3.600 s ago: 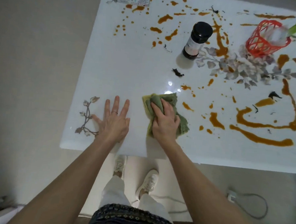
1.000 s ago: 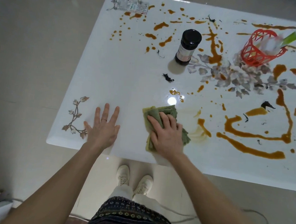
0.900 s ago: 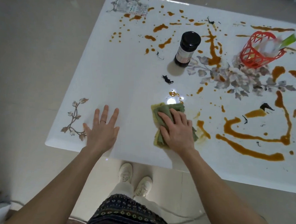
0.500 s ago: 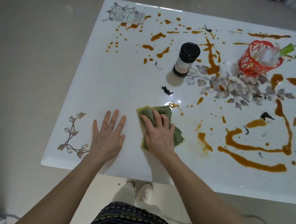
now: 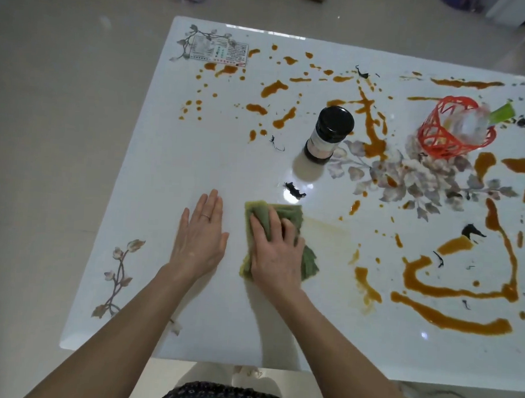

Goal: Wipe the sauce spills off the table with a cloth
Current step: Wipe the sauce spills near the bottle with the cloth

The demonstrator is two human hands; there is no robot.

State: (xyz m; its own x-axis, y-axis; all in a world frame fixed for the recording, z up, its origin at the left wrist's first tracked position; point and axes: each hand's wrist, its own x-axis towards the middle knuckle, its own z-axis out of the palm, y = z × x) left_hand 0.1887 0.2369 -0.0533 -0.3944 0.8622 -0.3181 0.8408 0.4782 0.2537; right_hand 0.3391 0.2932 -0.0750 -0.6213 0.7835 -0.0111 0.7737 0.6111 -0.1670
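My left hand (image 5: 200, 238) lies flat on the counter (image 5: 196, 152), fingers straight and together, holding nothing. My right hand (image 5: 275, 254) presses palm-down on the cloth (image 5: 289, 214), fingers nearly straight, not clenched. The cloth shows beyond my fingertips and right of my palm. Sauce (image 5: 449, 322) lies off to the right.
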